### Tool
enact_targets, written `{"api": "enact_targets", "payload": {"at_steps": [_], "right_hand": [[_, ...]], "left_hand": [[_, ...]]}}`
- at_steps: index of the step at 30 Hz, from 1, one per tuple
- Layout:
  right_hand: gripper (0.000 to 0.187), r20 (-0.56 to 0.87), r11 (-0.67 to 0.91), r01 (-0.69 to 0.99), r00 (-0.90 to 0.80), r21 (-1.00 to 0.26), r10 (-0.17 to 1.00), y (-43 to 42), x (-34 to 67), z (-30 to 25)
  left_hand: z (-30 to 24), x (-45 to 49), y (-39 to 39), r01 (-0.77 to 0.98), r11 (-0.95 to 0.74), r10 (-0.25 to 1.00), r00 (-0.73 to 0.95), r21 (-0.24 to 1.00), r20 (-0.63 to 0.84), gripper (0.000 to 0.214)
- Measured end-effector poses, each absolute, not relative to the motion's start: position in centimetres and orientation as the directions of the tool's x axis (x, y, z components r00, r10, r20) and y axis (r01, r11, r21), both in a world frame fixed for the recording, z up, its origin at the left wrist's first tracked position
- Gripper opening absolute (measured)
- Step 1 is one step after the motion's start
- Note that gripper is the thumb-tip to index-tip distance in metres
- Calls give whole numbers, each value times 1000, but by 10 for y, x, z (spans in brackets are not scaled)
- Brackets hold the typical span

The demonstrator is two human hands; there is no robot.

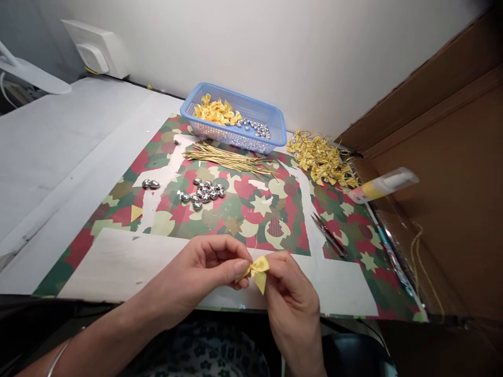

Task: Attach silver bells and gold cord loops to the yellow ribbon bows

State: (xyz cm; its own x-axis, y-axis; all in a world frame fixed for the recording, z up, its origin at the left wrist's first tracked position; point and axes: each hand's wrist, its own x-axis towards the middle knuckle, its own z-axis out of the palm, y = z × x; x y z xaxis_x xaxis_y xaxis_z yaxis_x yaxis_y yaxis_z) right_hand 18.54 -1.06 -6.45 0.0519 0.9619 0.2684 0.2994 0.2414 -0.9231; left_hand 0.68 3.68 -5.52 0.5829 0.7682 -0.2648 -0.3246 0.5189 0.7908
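A small yellow ribbon bow is pinched between both hands at the near edge of the table. My left hand grips its left side with thumb and fingers. From the right, my right hand holds its other side, fingers closed. A thin gold thread rises from the bow. Beyond the hands lie a cluster of silver heart beads, a bundle of gold cords and a pile of finished yellow bows.
A blue basket at the back holds yellow bows and silver beads. Small scissors lie to the right on the patterned paper. A glue bottle rests at the right edge beside a cardboard wall. Two more silver beads lie apart at the left.
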Motion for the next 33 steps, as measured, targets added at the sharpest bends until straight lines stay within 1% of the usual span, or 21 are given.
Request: {"api": "enact_targets", "payload": {"at_steps": [5, 12, 20, 33], "right_hand": [[27, 304, 282, 318, 19, -905, 953, -10, 186, -63], [26, 296, 273, 336, 18, -902, 955, -11, 187, -64], [25, 281, 259, 345, 16, -902, 959, -11, 188, -64], [23, 308, 282, 354, 18, -892, 951, -10, 185, -63]], "left_hand": [[-54, 6, 37, -336, 555, 752, 593, 761, -287, 12], [-51, 6, 38, -348, 593, 737, 597, 727, -316, 13], [-51, 6, 37, -312, 584, 738, 588, 749, -330, 16], [-55, 6, 37, -290, 579, 733, 594, 762, -331, 18]]}}
